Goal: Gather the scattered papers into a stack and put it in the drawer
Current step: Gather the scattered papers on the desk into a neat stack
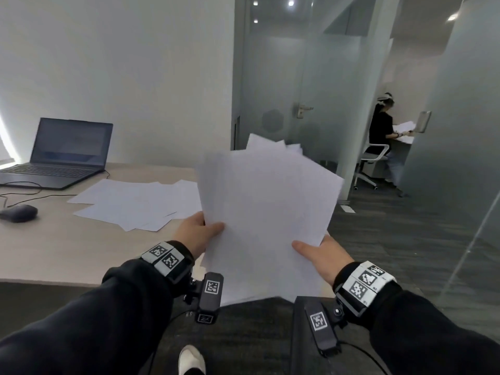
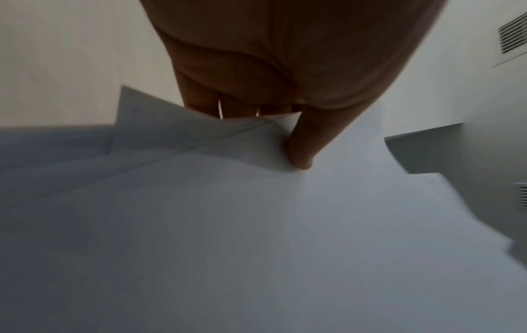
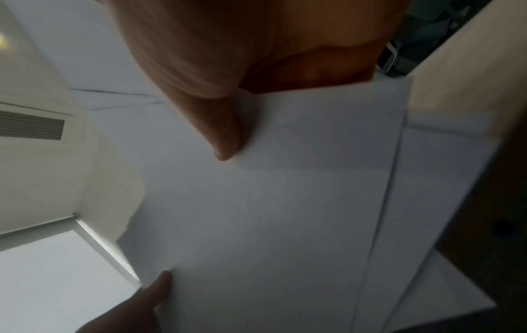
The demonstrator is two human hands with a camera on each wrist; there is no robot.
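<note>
I hold a loose, uneven bundle of white papers [image 1: 265,212] up in front of me, off the right end of the desk. My left hand [image 1: 198,234] pinches its left edge, thumb on top. My right hand [image 1: 318,253] pinches the lower right edge the same way. In the left wrist view the thumb [image 2: 302,146] presses on the top sheet of the bundle [image 2: 256,225]. The right wrist view shows the right thumb [image 3: 225,135] on the bundle [image 3: 271,214]. More sheets [image 1: 135,204] lie spread on the desk [image 1: 54,253]. No drawer is in view.
An open laptop [image 1: 62,155] and a dark mouse [image 1: 19,212] with cables sit at the desk's left. Glass partitions and a door [image 1: 284,90] stand ahead. Another person [image 1: 381,131] sits at a far desk on the right. Dark carpet [image 1: 392,253] covers the floor.
</note>
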